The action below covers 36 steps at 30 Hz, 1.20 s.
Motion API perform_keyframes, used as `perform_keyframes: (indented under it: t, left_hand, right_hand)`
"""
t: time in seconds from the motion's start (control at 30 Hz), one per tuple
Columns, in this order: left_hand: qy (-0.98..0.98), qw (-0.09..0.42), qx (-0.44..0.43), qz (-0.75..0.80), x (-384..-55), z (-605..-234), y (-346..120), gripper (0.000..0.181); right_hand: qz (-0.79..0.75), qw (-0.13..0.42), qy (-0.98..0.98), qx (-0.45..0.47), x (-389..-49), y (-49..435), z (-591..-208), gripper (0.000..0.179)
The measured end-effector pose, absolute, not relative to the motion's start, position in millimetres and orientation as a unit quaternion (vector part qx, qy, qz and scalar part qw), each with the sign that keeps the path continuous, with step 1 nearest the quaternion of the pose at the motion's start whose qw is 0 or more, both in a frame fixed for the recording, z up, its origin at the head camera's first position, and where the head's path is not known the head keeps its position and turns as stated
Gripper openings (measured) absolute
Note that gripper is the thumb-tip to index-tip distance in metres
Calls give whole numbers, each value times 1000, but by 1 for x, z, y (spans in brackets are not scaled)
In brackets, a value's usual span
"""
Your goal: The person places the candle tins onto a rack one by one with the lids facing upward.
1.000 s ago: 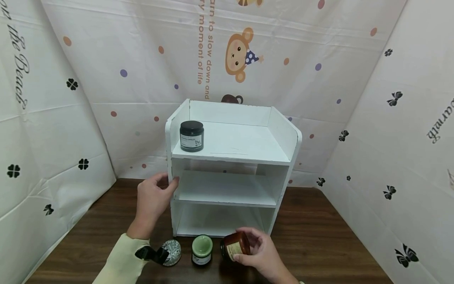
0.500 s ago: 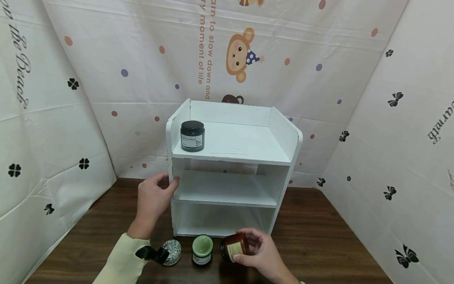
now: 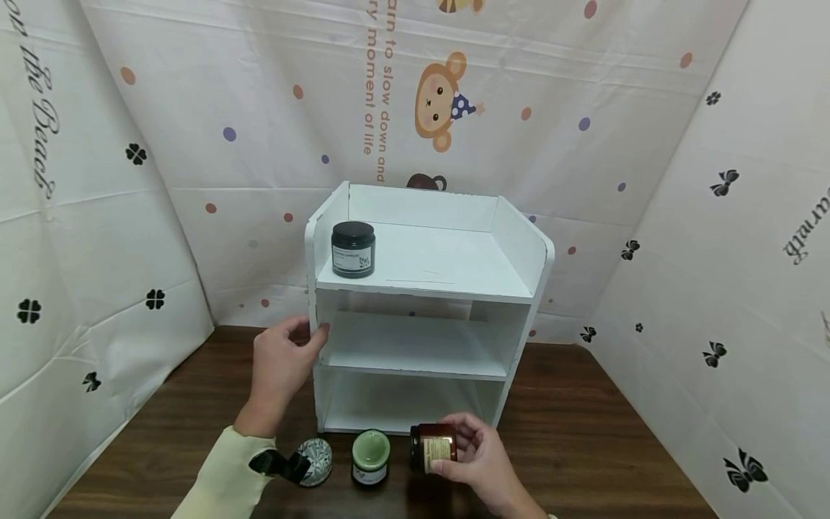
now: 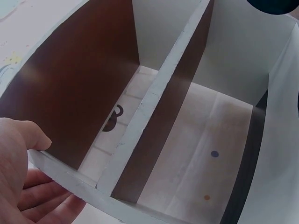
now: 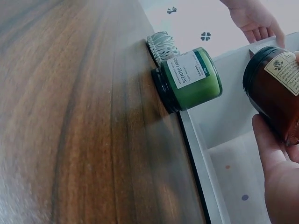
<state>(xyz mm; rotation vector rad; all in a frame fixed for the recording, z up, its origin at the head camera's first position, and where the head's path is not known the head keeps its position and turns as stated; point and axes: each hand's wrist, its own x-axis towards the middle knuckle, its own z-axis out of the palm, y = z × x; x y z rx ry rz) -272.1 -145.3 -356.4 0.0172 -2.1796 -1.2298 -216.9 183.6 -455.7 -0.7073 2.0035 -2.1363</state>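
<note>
My left hand (image 3: pixel 282 364) grips the left side panel of a white wooden shelf (image 3: pixel 415 360), thumb on one side of the edge and fingers on the other in the left wrist view. In front of the shelf, my right hand (image 3: pixel 483 465) holds an amber glass jar candle (image 3: pixel 441 445) sideways above the table, its black lid toward the left in the head view. Beside it a green jar candle (image 5: pixel 196 79) stands upside down on its black lid. Further left is a round, leaf-patterned tin (image 3: pixel 316 461), partly behind my left wrist strap.
On the shelf's top board, at the left, stands a dark jar candle (image 3: pixel 353 249) with a black lid. The shelf has two lower compartments. Printed cloth (image 3: pixel 246 94) hangs behind and on both sides of the brown wooden table (image 3: pixel 583 432).
The amber jar candle has turned in my right hand, from tilted lid-down to nearly level, and shifted slightly right. My left hand keeps its grip on the shelf.
</note>
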Motion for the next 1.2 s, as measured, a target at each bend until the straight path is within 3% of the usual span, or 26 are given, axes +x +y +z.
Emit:
perform_keyframes:
  t: [0.6, 1.2]
  left_hand:
    - [-827, 308, 8, -471, -270, -356, -144, 33]
    - [-827, 310, 7, -469, -271, -355, -144, 35]
  right_hand:
    - [-705, 64, 668, -229, -216, 184, -454, 66]
    - [-707, 62, 658, -251, -213, 184, -454, 58]
